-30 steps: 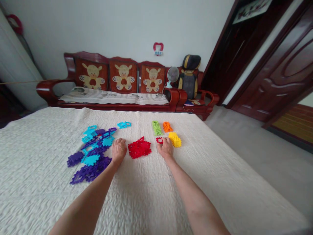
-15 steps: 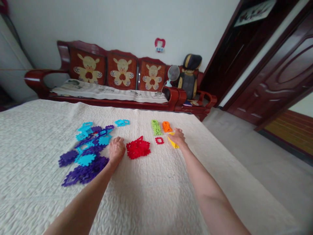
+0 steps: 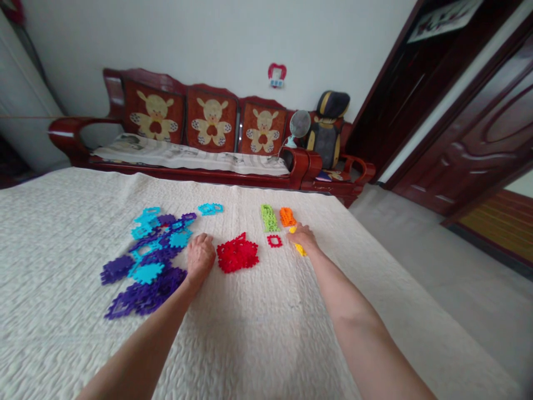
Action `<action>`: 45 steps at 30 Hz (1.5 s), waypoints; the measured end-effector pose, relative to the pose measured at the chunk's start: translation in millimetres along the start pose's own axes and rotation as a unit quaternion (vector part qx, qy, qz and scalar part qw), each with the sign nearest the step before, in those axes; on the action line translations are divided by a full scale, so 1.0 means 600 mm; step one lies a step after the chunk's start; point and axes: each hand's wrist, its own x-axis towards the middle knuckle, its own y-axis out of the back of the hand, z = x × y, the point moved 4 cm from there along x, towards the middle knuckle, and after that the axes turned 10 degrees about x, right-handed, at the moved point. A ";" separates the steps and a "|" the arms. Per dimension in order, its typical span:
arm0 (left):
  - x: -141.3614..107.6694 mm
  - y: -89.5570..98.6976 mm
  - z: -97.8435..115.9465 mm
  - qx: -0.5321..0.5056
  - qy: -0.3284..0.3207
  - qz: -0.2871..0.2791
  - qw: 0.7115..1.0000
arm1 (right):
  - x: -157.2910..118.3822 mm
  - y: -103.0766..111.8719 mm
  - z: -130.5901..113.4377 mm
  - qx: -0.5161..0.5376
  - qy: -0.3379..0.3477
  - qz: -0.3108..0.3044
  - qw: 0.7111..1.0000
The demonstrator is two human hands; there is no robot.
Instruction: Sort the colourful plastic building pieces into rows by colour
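Note:
My left hand (image 3: 201, 256) rests on the cloth with its fingers loosely bent and slightly apart, nothing visible in it. Left of it spreads a mixed pile of purple interlocking plastic pieces (image 3: 144, 294) and light blue pieces (image 3: 147, 273). A heap of red pieces (image 3: 237, 254) lies just to its right. My right hand (image 3: 303, 238) is closed on the yellow pieces (image 3: 300, 250), covering their middle. Near it stand a green stack (image 3: 270, 218) and an orange stack (image 3: 287, 216), with one red square frame (image 3: 274, 241) flat in front of the green one.
A pale quilted cloth (image 3: 258, 344) covers the table. Some light blue pieces (image 3: 210, 209) lie apart at the back. Beyond the table are a wooden sofa (image 3: 70, 133) with bear cushions, a small fan (image 3: 300, 123) and a massage seat (image 3: 325, 141). A dark red door (image 3: 470, 139) is at the right.
The view has shifted slightly, moving everything a little to the right. My right hand now covers more of the yellow pieces. My left hand stays between the piles.

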 end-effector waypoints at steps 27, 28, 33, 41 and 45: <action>-0.006 0.014 0.005 0.004 -0.013 0.009 1.000 | -0.018 0.010 -0.002 0.009 0.016 0.024 1.000; -0.006 0.014 0.005 0.002 -0.014 0.010 1.000 | -0.018 0.010 -0.001 0.007 0.016 0.023 1.000; -0.006 0.012 0.006 0.003 -0.011 0.016 1.000 | -0.018 0.005 0.004 0.002 0.014 0.015 1.000; -0.004 0.015 0.007 0.006 -0.001 -0.002 1.000 | -0.033 0.024 -0.001 -0.011 0.011 -0.005 1.000; -0.005 0.016 0.008 0.009 0.006 -0.010 1.000 | -0.059 0.039 -0.028 0.030 0.113 0.073 0.990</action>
